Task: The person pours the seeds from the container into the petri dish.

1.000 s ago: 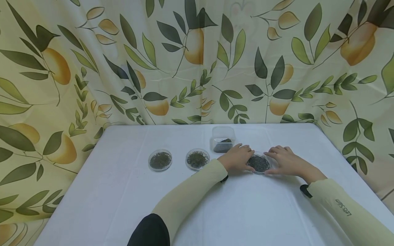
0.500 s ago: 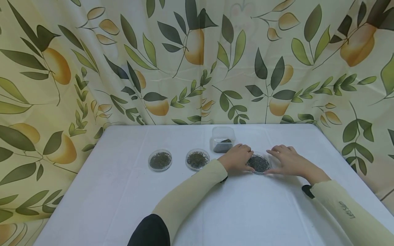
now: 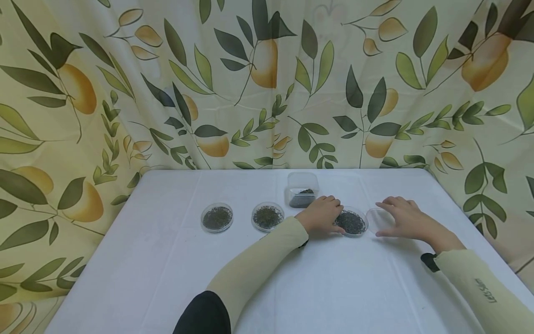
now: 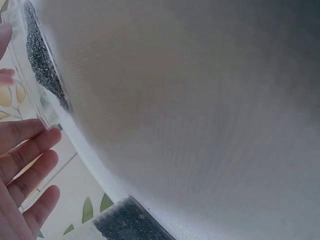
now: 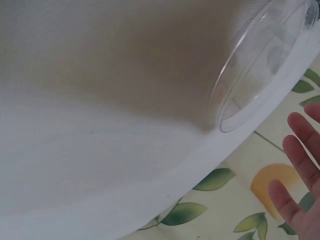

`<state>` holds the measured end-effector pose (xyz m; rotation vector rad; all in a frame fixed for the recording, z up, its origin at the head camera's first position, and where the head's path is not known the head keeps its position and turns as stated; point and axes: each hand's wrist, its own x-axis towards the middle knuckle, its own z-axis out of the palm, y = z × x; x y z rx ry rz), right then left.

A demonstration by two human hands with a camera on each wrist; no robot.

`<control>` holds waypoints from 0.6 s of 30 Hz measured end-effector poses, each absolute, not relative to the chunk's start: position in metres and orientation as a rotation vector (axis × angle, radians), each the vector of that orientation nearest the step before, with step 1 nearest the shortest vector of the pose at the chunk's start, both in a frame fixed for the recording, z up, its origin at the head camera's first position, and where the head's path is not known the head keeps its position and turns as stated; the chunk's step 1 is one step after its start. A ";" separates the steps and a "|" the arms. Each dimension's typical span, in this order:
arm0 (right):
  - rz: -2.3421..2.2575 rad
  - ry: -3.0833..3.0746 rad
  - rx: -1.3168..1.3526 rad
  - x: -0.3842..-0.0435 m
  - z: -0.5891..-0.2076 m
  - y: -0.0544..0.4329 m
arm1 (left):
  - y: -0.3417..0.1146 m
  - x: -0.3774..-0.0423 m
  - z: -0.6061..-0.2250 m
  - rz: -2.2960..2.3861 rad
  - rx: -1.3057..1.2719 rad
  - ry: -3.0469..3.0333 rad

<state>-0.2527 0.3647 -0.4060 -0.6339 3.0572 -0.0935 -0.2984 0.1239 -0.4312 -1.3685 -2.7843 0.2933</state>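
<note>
My left hand (image 3: 321,214) holds the left side of a clear petri dish (image 3: 351,222) of dark grey granules, thumb near its front edge and fingers behind. The left wrist view shows the fingertips (image 4: 54,135) at the dish's rim. My right hand (image 3: 406,218) hovers with spread fingers over a clear, round, empty dish or lid (image 3: 371,219), just right of the filled dish. In the right wrist view, its visible fingers (image 5: 300,150) stand apart from this clear dish (image 5: 235,100); the thumb is out of view.
Two petri dishes of dark material, one at left (image 3: 217,218) and one near the middle (image 3: 268,216), stand on the white-covered table (image 3: 167,269). Behind the left hand is a clear box (image 3: 301,197) holding dark granules. A patterned curtain (image 3: 267,116) hangs behind.
My right hand has moved rightward, away from the filled dish's right edge. The clear empty dish or lid now shows beside it. My left hand stays on the filled dish.
</note>
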 end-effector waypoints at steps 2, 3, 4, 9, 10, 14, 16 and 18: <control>-0.110 3.049 -0.611 -0.253 -0.407 0.368 | 0.124 -0.298 -0.431 0.292 -1.370 -2.787; -0.121 3.045 -0.599 -0.253 -0.408 0.370 | 0.124 -0.298 -0.430 0.292 -1.370 -2.788; -0.127 3.043 -0.590 -0.253 -0.409 0.371 | 0.124 -0.298 -0.430 0.292 -1.370 -2.789; -0.134 3.048 -0.589 -0.253 -0.414 0.379 | 0.124 -0.299 -0.432 0.296 -1.367 -2.786; -0.130 3.043 -0.583 -0.253 -0.415 0.381 | 0.124 -0.300 -0.432 0.298 -1.367 -2.784; -0.125 3.001 -0.524 -0.253 -0.416 0.384 | 0.124 -0.301 -0.434 0.297 -1.370 -2.779; -0.122 2.980 -0.490 -0.254 -0.417 0.384 | 0.124 -0.301 -0.435 0.295 -1.368 -2.778; -0.115 2.970 -0.473 -0.254 -0.418 0.385 | 0.124 -0.302 -0.436 0.297 -1.367 -2.774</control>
